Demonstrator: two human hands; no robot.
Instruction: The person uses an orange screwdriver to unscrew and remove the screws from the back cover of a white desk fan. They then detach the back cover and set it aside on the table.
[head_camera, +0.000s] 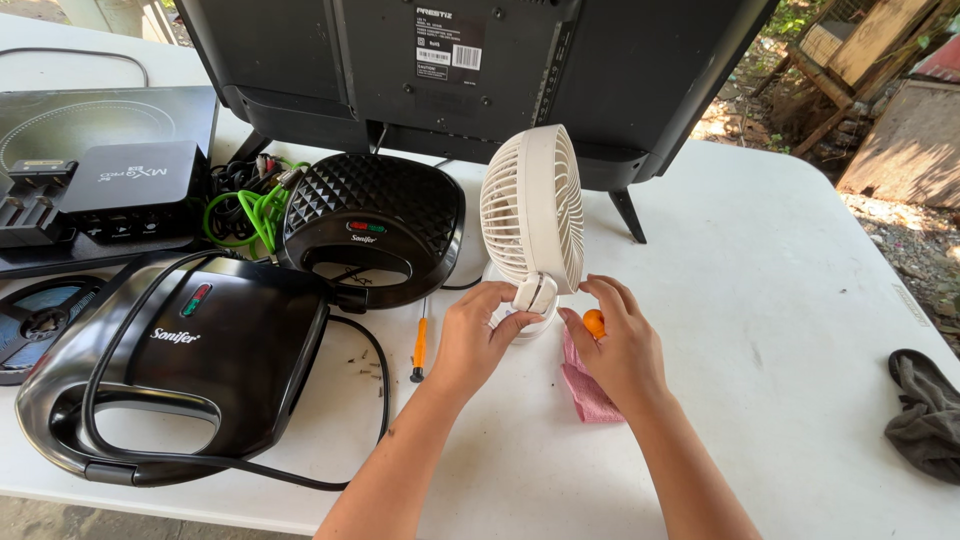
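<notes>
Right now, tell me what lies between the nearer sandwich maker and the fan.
In the head view, an orange-handled screwdriver and loose screws lie on the table between sandwich maker and fan.

At centre frame, a small white desk fan (533, 215) stands on a white surface (780, 300). The left hand (478, 335) grips its base joint; the right hand (620, 345) holds an orange-handled tool (594, 322) over a pink cloth (588, 392). Two black sandwich makers (200, 360) lie at left, a television's back (470, 70) above.
</notes>
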